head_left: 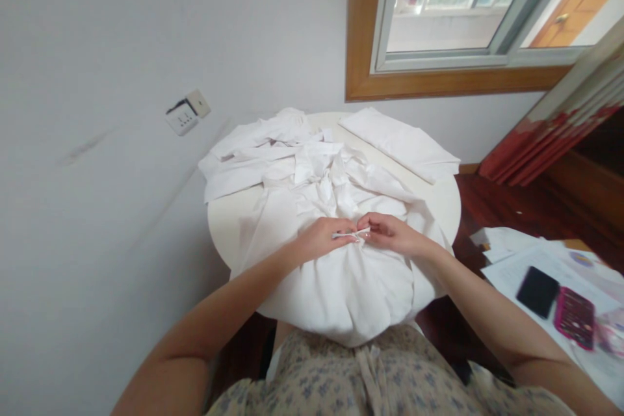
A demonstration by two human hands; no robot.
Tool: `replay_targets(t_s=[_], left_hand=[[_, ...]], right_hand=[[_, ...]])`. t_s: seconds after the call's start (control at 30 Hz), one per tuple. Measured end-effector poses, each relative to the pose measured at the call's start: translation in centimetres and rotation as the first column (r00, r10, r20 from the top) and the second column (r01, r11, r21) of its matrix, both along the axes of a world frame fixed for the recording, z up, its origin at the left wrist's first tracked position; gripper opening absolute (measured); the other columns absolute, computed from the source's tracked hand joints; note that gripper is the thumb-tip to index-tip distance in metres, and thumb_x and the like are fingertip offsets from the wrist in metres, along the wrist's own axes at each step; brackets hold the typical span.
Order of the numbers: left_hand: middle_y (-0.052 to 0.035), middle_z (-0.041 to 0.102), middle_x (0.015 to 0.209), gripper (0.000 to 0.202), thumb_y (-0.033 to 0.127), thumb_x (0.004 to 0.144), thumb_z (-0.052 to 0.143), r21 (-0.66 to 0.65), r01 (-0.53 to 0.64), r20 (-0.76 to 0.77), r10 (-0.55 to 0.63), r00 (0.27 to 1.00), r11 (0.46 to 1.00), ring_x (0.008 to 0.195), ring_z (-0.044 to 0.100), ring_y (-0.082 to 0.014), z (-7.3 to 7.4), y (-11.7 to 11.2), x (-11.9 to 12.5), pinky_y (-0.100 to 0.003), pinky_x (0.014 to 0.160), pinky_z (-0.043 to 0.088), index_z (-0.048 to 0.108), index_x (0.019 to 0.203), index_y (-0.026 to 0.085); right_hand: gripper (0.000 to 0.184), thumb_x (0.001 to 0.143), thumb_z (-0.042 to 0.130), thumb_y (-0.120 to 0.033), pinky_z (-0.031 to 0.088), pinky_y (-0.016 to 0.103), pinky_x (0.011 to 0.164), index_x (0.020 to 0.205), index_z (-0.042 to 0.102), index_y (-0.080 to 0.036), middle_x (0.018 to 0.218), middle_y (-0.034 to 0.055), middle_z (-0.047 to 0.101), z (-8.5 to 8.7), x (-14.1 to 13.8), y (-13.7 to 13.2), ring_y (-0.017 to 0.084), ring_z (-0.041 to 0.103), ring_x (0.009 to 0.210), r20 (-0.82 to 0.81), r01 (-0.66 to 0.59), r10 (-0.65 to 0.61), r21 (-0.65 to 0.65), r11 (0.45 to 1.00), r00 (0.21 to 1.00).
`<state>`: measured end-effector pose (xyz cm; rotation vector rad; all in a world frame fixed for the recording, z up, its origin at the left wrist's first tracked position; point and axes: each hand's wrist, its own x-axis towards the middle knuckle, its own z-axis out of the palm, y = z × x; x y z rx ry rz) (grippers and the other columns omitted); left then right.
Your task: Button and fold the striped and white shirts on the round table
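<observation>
A white cloth garment [341, 292] lies spread and rumpled over the round table, its near edge hanging over the front toward me. My left hand [325, 238] pinches a narrow gathered edge of it between thumb and fingers. Close against it from the right, my right hand [387, 233] grips the same edge, fingers curled. The fingertips of both hands nearly meet over the middle of the cloth. Whether a button or tie sits between them is too small to tell. Beyond the hands, the fabric is bunched into creases.
The round cream table [451, 208] stands by the wall. At its back left lies a rumpled white cloth [244, 162]; a folded white cloth [400, 143] lies at the back right. To my right, a black phone [537, 291] and a pink-edged phone [575, 317] rest on papers [556, 266].
</observation>
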<state>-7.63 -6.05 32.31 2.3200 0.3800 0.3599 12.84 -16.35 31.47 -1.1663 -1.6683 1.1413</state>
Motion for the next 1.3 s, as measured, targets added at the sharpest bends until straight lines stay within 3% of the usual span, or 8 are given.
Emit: replay_targets(t_s=[0.1,0.23,0.37,0.6,0.8,1.0,1.17,1.3], left_hand=[[-0.0014,0.071,0.096,0.023,0.035,0.090,0.053,0.096,-0.030,0.009,0.029,1.000,0.995,0.087,0.066,-0.0149,-0.5,0.1,-0.2,-0.023,0.081,0.048,0.067,0.102,0.020],[-0.0032,0.070,0.096,0.025,0.034,0.094,0.046,0.272,-0.005,-0.045,0.018,0.999,0.962,0.088,0.066,-0.0175,-1.4,0.2,-0.5,-0.026,0.081,0.048,0.064,0.102,0.020],[-0.0046,0.069,0.092,0.026,0.036,0.095,0.043,0.404,-0.010,-0.123,0.065,0.990,0.915,0.083,0.066,-0.0184,-1.9,-0.2,-0.4,-0.027,0.077,0.049,0.060,0.104,0.019],[-0.0086,0.067,0.091,0.032,0.038,0.098,0.035,0.619,0.055,-0.217,0.103,0.971,0.783,0.086,0.066,-0.0206,-2.7,-1.0,-0.5,-0.030,0.076,0.049,0.054,0.110,0.016],[-0.0094,0.065,0.084,0.025,0.033,0.098,0.036,0.580,0.005,-0.193,0.132,0.972,0.815,0.084,0.066,-0.0228,-3.8,-0.7,-0.3,-0.034,0.074,0.051,0.053,0.097,0.015],[-0.0071,0.065,0.087,0.017,0.026,0.096,0.041,0.606,-0.094,-0.023,0.136,0.990,0.790,0.085,0.065,-0.0175,-3.7,-0.9,-0.6,-0.029,0.079,0.051,0.055,0.097,0.016],[-0.0039,0.066,0.086,0.010,0.027,0.091,0.052,0.457,-0.192,0.156,0.135,0.979,0.869,0.086,0.064,-0.0164,-3.0,-0.5,-1.0,-0.029,0.080,0.052,0.057,0.091,0.018],[-0.0030,0.066,0.083,0.007,0.026,0.087,0.057,0.324,-0.270,0.226,0.203,0.953,0.907,0.083,0.064,-0.0156,-3.3,-0.2,-0.8,-0.028,0.079,0.052,0.058,0.086,0.019]], right_hand=[[0.024,0.089,0.054,-0.031,0.047,0.029,0.080,0.108,0.062,-0.018,0.102,0.0075,0.064,0.5,-0.4,-1.1,0.016,0.060,0.087,0.195,0.075,-0.091,0.090,0.993,0.977],[0.032,0.087,0.051,-0.017,0.047,0.034,0.089,0.117,0.060,-0.020,0.111,0.0087,0.063,0.7,-1.4,-1.8,0.018,0.059,0.100,0.335,0.055,-0.125,0.211,0.976,0.934],[0.035,0.086,0.048,-0.014,0.048,0.034,0.087,0.119,0.059,-0.019,0.105,0.0092,0.062,0.4,-2.2,-2.0,0.018,0.059,0.094,0.383,0.062,-0.155,0.244,0.968,0.911],[0.030,0.086,0.051,-0.018,0.047,0.030,0.077,0.114,0.062,-0.017,0.100,0.0087,0.063,-0.2,-3.0,-2.0,0.016,0.058,0.082,0.401,0.126,-0.212,0.230,0.965,0.891],[0.026,0.094,0.045,-0.031,0.043,0.029,0.079,0.103,0.066,-0.019,0.091,0.0068,0.065,-1.1,-3.7,-1.5,0.017,0.058,0.085,0.397,0.229,-0.295,0.205,0.951,0.869],[0.037,0.095,0.042,-0.045,0.040,0.029,0.073,0.088,0.065,-0.017,0.080,0.0058,0.062,-1.2,-5.4,-0.9,0.017,0.056,0.077,0.477,0.350,-0.410,0.213,0.912,0.777],[0.042,0.094,0.041,-0.049,0.041,0.027,0.068,0.073,0.059,-0.017,0.072,0.0028,0.057,-1.7,-6.3,0.2,0.014,0.052,0.070,0.225,0.394,-0.417,0.144,0.908,0.880],[0.040,0.091,0.045,-0.049,0.040,0.026,0.065,0.070,0.057,-0.017,0.069,0.0018,0.055,-2.3,-6.5,0.8,0.015,0.051,0.068,0.094,0.455,-0.463,0.090,0.886,0.882]])
